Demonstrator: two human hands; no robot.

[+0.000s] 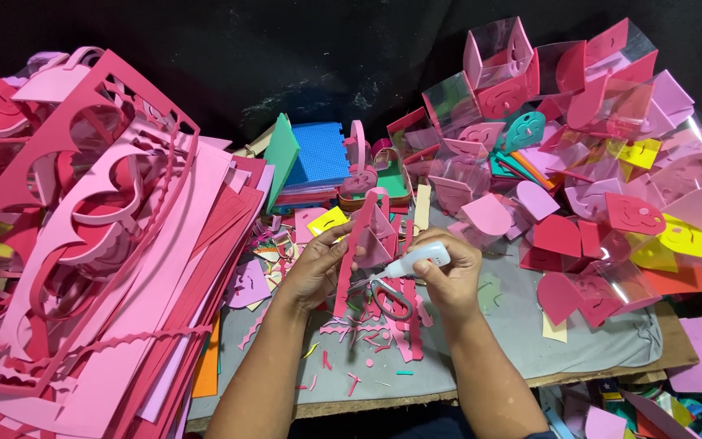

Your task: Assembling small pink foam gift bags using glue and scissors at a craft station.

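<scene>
1. The left hand (317, 264) is closed around a long pink foam strip (349, 262), pinching it near its upper end between thumb and fingers; the strip hangs downward toward the near edge of the worktop (530, 341).
2. The right hand (448, 272) grips a small white glue bottle (418, 261), tilted with its nozzle pointing left and touching, or very nearly touching, the strip just beside the left hand's fingers.
3. Strip and bottle meet between the two hands, above the middle of the worktop, closer to its near edge than to the far one.
4. Just behind the hands stands a small pink foam piece (382, 232) with a looped handle; whether the strip is joined to it cannot be told.
5. Below the hands, a pair of scissors (387, 294) lies on the grey cloth among pink foam scraps (383, 333).
6. A tall stack of pink and red foam sheets (91, 268), with cut-out frames on top, fills the left edge of the worktop.
7. At the far right corner sits a heap of pink boxes with clear plastic windows (562, 89), mixed with yellow and lilac pieces.
8. A green and a blue foam sheet (310, 154) lean at the far edge, behind the hands.
</scene>
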